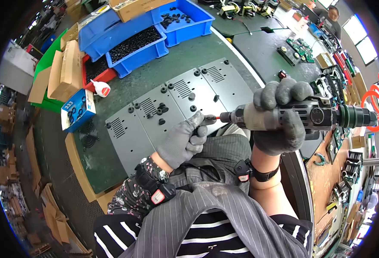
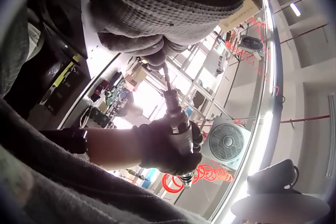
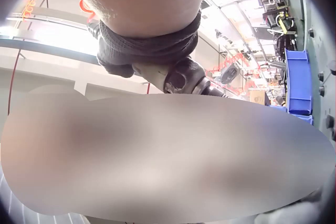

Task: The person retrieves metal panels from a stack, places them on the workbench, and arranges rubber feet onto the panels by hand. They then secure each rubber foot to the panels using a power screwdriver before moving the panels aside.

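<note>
My gloved right hand [image 1: 291,129] grips a power screwdriver [image 1: 256,118] held level above the right end of the panels, its bit [image 1: 216,118] pointing left. At the bit's tip, my gloved left hand [image 1: 178,144] pinches a small dark piece [image 1: 209,120]; its exact kind I cannot tell. In the left wrist view the bit [image 2: 167,74] runs right up to the left fingertips. Below lie grey slotted metal panels [image 1: 131,148] side by side. Black rubber feet [image 1: 192,96] stand along their edges, and several more lie loose in the middle.
Blue bins [image 1: 155,53] of small black parts stand at the back, beside a red bin [image 1: 108,76]. A white bottle [image 1: 100,88] and a small blue box [image 1: 75,116] are at the left. Circuit boards [image 1: 299,49] lie on the bench at right; a person [image 1: 332,21] is beyond.
</note>
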A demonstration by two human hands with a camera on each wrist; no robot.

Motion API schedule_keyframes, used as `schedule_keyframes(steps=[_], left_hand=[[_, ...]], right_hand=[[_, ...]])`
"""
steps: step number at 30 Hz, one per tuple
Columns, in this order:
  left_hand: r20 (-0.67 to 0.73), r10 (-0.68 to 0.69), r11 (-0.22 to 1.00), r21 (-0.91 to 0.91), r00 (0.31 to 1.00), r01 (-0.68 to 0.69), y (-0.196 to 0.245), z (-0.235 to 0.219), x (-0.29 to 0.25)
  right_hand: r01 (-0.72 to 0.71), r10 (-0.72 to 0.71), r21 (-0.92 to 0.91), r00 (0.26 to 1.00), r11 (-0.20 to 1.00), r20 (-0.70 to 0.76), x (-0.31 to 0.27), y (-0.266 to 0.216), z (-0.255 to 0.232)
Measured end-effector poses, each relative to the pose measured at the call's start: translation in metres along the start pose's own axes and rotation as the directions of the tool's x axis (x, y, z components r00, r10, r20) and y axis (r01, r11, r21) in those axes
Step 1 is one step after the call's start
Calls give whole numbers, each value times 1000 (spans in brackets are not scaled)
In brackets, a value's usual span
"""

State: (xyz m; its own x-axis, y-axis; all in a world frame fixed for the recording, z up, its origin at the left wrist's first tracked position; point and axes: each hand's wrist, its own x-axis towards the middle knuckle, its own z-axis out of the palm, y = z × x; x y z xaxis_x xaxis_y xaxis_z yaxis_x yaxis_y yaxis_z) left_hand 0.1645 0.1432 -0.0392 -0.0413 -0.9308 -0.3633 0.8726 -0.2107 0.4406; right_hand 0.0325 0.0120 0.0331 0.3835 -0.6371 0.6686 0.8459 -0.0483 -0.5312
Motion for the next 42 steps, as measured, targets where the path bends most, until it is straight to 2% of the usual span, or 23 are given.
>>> schedule_keyframes(steps=[3,6,10,12,13,15,16,18,19,20,21,22,23,24,25,26,28,30,32,35,38,40,42], left_hand=[[-40,0,1000,-30,999,-2,-2,8,2],[-7,-60,991,-124,998,59,-4,6,9],[19,-67,975,-209,998,69,-11,12,19],[23,9,972,-235,1000,-3,-15,15,24],[19,3,973,-230,1000,1,-17,18,25],[-26,113,994,12,993,-112,-19,25,24],[-27,107,994,23,994,-106,-20,21,26],[119,52,982,175,992,-72,-20,3,31],[130,-110,991,90,985,99,-9,-4,36],[132,-112,990,95,985,100,-2,-3,43],[16,136,799,589,991,-120,4,-1,50],[45,397,339,921,917,-192,10,1,56],[14,438,3,1000,899,-17,24,20,52],[14,436,1,1000,900,-16,27,20,57],[155,443,-379,925,883,27,28,18,62],[292,392,-700,710,872,78,28,17,66],[301,358,-692,721,884,35,17,18,67],[204,270,-765,639,941,81,10,29,62],[264,267,-752,658,927,30,7,21,62],[297,297,-710,704,908,1,13,23,65],[218,346,-660,748,913,72,27,28,81],[181,296,-608,793,938,39,33,20,98],[165,280,-598,800,946,38,32,26,115]], right_hand=[[4,-5,-30,999,1000,-43,-2,-3,1],[6,-10,-87,999,996,-48,-5,-7,-1],[16,-23,-82,996,997,-89,-9,-9,-6],[25,-27,-13,989,1000,-143,-9,-8,-15],[37,-26,55,982,998,-189,-9,-7,-19],[32,-6,96,965,995,-262,-9,-8,-27],[34,7,127,951,991,-309,-9,-8,-35],[23,57,227,938,974,-341,-9,-11,-52],[26,50,190,923,981,-382,-8,-13,-57],[23,44,153,906,988,-420,-7,-16,-63],[40,22,134,900,990,-436,-7,-17,-72],[42,21,133,898,990,-440,-8,-19,-78],[50,18,143,900,988,-435,-8,-21,-83],[59,13,153,903,986,-430,-8,-23,-87],[56,17,165,910,985,-414,-9,-24,-89],[61,13,162,908,985,-419,-9,-25,-90],[24,-6,34,887,999,-462,-11,-28,-87],[15,-16,-5,886,1000,-463,-13,-28,-86],[3,-21,-40,885,999,-466,-15,-30,-87],[0,-19,-46,913,999,-407,-11,-32,-94],[-42,15,-58,916,997,-402,-5,-37,-104],[-42,-6,-113,921,993,-391,-1,-40,-113],[-92,-41,-288,905,953,-424,4,-45,-119]])
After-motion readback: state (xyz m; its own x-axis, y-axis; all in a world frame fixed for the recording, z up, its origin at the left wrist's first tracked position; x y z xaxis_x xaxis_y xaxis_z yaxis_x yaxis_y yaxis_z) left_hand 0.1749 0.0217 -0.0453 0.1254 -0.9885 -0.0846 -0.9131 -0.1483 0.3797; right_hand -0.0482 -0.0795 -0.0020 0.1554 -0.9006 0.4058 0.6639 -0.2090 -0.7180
